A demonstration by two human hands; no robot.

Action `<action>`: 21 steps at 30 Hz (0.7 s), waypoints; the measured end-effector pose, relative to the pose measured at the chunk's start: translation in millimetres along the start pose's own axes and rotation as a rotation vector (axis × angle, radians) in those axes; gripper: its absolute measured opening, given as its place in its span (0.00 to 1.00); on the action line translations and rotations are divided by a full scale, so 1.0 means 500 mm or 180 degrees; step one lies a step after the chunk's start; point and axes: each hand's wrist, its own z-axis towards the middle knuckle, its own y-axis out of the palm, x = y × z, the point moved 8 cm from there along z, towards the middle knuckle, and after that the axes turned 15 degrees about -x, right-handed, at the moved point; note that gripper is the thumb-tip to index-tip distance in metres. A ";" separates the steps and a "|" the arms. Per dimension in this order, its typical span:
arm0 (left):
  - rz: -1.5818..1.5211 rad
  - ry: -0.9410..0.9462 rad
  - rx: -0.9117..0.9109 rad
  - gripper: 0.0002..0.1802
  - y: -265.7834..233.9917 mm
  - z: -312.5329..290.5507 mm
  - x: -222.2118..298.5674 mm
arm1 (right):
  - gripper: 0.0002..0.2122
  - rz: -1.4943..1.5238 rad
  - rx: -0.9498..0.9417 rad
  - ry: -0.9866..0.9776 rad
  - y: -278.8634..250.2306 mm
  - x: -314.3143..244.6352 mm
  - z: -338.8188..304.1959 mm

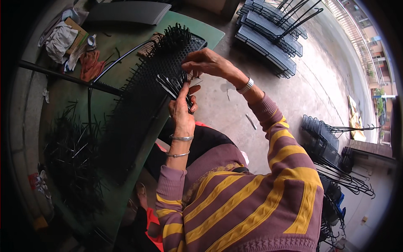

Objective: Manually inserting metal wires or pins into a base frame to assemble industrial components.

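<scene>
My left hand (183, 111) is closed around a bundle of thin black rods (168, 86), their shiny ends fanning out past the fingers. Just above it, my right hand (210, 64) has its fingertips pinched together at the edge of a black mesh panel (147, 77). What those fingertips hold is too small and dark to make out. Short black pieces stick up along the panel's far side, and a dense cluster of black pieces (174, 38) stands at its far end.
The panel lies on a green table (214, 31), with a heap of loose black pieces (73, 155) at left. A black bar (54, 73) crosses the table near rags and a reddish glove (90, 66). Stacked mesh racks (266, 46) stand on the floor at right, more racks (321, 134) nearer.
</scene>
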 end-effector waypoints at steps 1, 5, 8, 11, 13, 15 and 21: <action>0.0089 -0.0013 -0.0009 0.11 0.004 -0.002 0.000 | 0.13 0.0083 0.0008 -0.0248 0.014 -0.006 -0.004; 0.0353 -0.0074 0.0123 0.10 0.012 -0.010 0.002 | 0.11 0.0284 -0.0223 0.0113 0.017 0.007 -0.013; 0.0376 -0.0077 0.0090 0.10 0.008 -0.008 -0.004 | 0.10 0.0394 -0.0428 0.0089 0.021 0.007 -0.013; 0.0452 -0.0078 0.0061 0.10 0.014 -0.011 -0.003 | 0.09 0.0443 -0.0543 0.0124 0.017 0.000 -0.018; 0.0459 -0.0085 0.0051 0.10 0.012 -0.008 -0.003 | 0.09 0.0442 -0.0518 0.0136 0.013 -0.005 -0.025; 0.0464 -0.0088 0.0046 0.11 0.008 -0.001 -0.004 | 0.10 0.0442 -0.0500 0.0147 0.010 -0.016 -0.033; 0.0372 -0.0214 0.0074 0.17 -0.025 0.013 -0.011 | 0.06 -0.0656 0.1853 -0.0636 -0.138 -0.070 -0.094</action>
